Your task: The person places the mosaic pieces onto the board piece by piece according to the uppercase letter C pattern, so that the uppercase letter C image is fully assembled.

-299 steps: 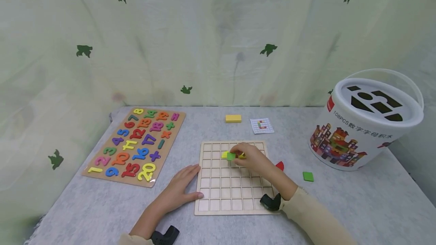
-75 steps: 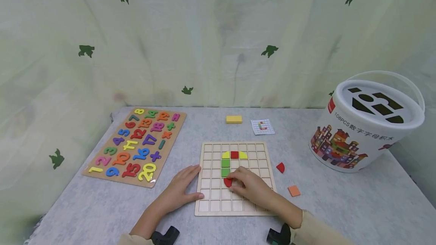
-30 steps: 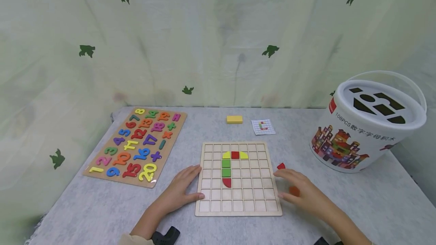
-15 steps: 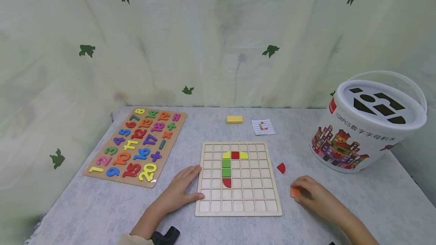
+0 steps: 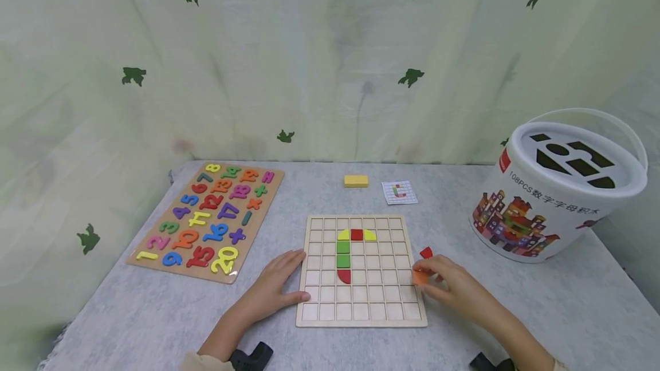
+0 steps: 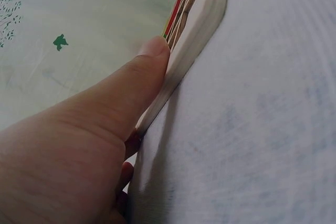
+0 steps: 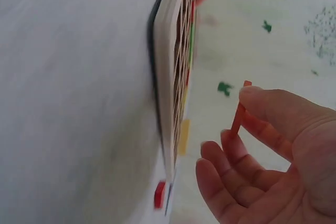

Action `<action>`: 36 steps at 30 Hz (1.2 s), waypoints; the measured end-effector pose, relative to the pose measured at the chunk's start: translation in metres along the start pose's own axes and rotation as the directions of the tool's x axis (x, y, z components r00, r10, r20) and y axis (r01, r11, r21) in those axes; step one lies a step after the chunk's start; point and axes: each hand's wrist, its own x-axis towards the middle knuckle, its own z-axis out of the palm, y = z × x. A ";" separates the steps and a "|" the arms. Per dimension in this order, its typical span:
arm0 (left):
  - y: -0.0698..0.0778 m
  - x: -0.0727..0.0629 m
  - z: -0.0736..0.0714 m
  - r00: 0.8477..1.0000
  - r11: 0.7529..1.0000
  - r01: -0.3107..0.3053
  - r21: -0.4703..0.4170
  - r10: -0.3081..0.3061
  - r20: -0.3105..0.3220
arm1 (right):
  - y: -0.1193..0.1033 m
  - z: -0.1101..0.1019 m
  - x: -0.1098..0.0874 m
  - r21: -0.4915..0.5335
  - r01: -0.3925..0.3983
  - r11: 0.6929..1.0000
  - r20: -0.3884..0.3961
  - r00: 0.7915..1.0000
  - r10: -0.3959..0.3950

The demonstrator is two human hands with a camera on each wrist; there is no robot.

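Observation:
A wooden grid board (image 5: 361, 296) lies flat in the middle of the table. Set in its cells are two yellow curved tiles (image 5: 369, 235) with a red square tile (image 5: 357, 235) between them. Two green square tiles (image 5: 343, 261) and a red quarter-round tile (image 5: 344, 276) run down the left column. My left hand (image 5: 273, 285) rests against the board's left edge, thumb and fingers extended. My right hand (image 5: 456, 285) pinches an orange square tile (image 7: 239, 116) between thumb and fingers, at the board's right edge. Partly hidden behind that hand is another red tile (image 5: 426, 252).
Behind the board lie a yellow block (image 5: 356, 181) and a small pattern card (image 5: 399, 192). A number puzzle board (image 5: 206, 222) sits to the left. At the right stands a white bucket (image 5: 552, 205) with shape holes in its lid. A leaf-print curtain (image 5: 330, 73) hangs behind the table.
The right hand set the red quarter-round tile in the left column, then picked the orange tile off the table and carried it left to the board's edge. The left hand stayed put.

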 end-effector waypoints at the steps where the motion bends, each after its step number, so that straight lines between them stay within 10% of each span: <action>1: 0.000 0.000 0.000 1.000 1.000 -0.001 0.002 0.001 0.000 | -0.003 0.003 0.004 0.007 0.018 1.000 0.004 1.000 -0.018; 19: 0.002 0.003 -0.002 1.000 1.000 -0.011 -0.002 0.011 0.009 | -0.017 0.067 0.057 0.077 0.014 0.997 0.060 0.998 -0.018; 36: 0.001 0.001 -0.001 1.000 1.000 -0.013 -0.008 0.013 0.003 | -0.021 0.071 0.060 0.065 -0.013 0.998 0.090 0.996 0.008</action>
